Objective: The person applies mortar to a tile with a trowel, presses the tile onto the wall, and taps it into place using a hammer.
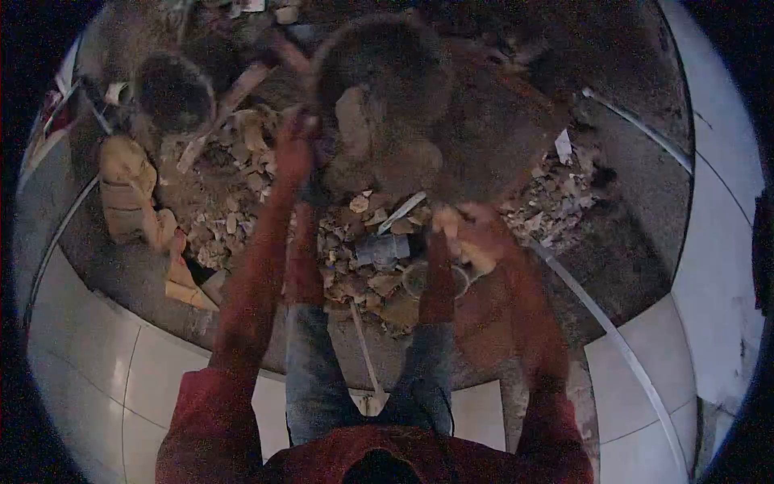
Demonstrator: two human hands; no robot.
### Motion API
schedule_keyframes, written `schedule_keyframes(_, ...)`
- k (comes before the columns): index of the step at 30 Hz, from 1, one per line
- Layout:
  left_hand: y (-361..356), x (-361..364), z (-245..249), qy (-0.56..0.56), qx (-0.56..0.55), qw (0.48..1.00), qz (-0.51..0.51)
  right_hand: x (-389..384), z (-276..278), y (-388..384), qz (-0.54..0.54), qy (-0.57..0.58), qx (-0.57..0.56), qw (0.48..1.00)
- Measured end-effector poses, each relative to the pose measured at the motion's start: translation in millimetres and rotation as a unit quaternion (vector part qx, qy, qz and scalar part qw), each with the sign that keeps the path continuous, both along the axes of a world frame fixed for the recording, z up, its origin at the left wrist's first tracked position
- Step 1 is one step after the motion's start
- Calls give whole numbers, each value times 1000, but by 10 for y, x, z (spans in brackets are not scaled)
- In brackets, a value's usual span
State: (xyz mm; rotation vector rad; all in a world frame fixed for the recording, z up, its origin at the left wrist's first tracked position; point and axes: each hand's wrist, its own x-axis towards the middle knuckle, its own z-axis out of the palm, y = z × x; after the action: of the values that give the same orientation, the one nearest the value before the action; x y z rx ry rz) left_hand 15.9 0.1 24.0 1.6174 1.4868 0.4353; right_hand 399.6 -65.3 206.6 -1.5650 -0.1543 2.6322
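1. Nearest the camera are the person's legs in blue jeans (322,379). They stand where the white tiled floor (105,363) meets bare grey ground.
2. A thin pale stick (367,355) lies on the ground between the legs.
3. The right hand (472,234), on a red-sleeved arm, is closed around the near rim of a large round pan of brown earth (484,137). The fingers are blurred, but the grip looks firm.
4. Just left of that hand, on the ground, lie a short grey pipe piece (383,248) and a pale round ring-shaped container (419,278). Both sit among a heap of pale broken stone rubble (234,218).
5. The left hand (294,149) reaches farther out and is clenched on the pan's left rim.
6. The pan is held up between the two hands, above the rubble, and fills the upper middle of the view. A pale stone lump (355,121) sits in the earth near the left hand.
7. Tan stuffed sacks (125,181) lie to the left, beside the rubble.
8. Farthest off, at upper left, is a dark round basin (173,93), with a wooden plank (234,97) just beside it.
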Motion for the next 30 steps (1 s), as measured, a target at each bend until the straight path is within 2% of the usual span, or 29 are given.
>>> schedule_keyframes(1, 161, 47, 168, -1, -136, 985, 102, -10, 238, 34, 15, -31, 45, 998)
schedule_keyframes(2, 328, 98, 344, 0, -270, 942, 199, -11, 433, 11, 33, -63, 89, 993)
schedule_keyframes(3, 152, -300, -238, -134, -304, 910, 250, 7, 593, -102, 32, -72, 86, 993)
schedule_keyframes(5, -191, -1063, -1354, -380, -368, 768, 360, 50, 814, -264, -43, -209, 105, 971)
schedule_keyframes(6, -90, -749, -884, -307, -332, 836, 312, 105, 786, -323, -44, -213, 103, 971)
schedule_keyframes(8, 180, -7, 227, -125, -247, 935, 220, 251, 499, -579, 22, -342, 191, 920)
schedule_keyframes(11, 240, 124, 464, -108, -268, 928, 236, 444, -118, -953, 116, -507, 317, 793)
schedule_keyframes(12, 249, -23, 359, -107, -267, 928, 236, 462, -246, -992, 146, -555, 354, 738)
schedule_keyframes(14, 388, -247, 243, -144, -386, 901, 137, 493, -458, -1011, 135, -576, 322, 739)
schedule_keyframes(15, 409, -188, 228, -145, -382, 903, 134, 504, -539, -980, 124, -595, 295, 738)
schedule_keyframes(17, 288, -27, 315, 0, -285, 938, 195, 441, -422, -1118, 91, -596, 283, 746)
schedule_keyframes(19, 325, 93, 495, -23, -271, 946, 174, 288, -59, -1255, 62, -599, 263, 754)
schedule_keyframes(21, 401, 243, 532, -47, -240, 957, 154, 67, 351, -967, 330, -601, 310, 659)
schedule_keyframes(22, 368, 299, 502, -90, -235, 955, 157, 13, 407, -774, 329, -596, 315, 662)
schedule_keyframes(23, 334, 318, 516, -129, -230, 951, 160, -42, 404, -553, 258, -512, 375, 728)
schedule_keyframes(24, 318, 317, 571, -122, -224, 953, 163, -114, 314, -373, 182, -420, 429, 779)
schedule_keyframes(25, 298, 330, 625, 29, -124, 991, 30, -214, 127, -260, 210, -392, 429, 787)
schedule_keyframes(26, 288, 391, 659, 177, -21, 978, -104, -322, -73, -135, 240, -365, 426, 792)
schedule_keyframes(27, 291, 516, 675, 178, -20, 978, -103, -464, -170, 124, 275, -353, 430, 784)
schedule_keyframes(28, 316, 683, 716, 16, -109, 994, 20, -592, -241, 353, 310, -343, 431, 775)
schedule_keyframes(29, 350, 807, 753, -147, -193, 960, 141, -682, -371, 409, 310, -344, 430, 775)
schedule_keyframes(30, 437, 896, 879, -147, -195, 960, 139, -761, -502, 412, 375, -363, 438, 732)
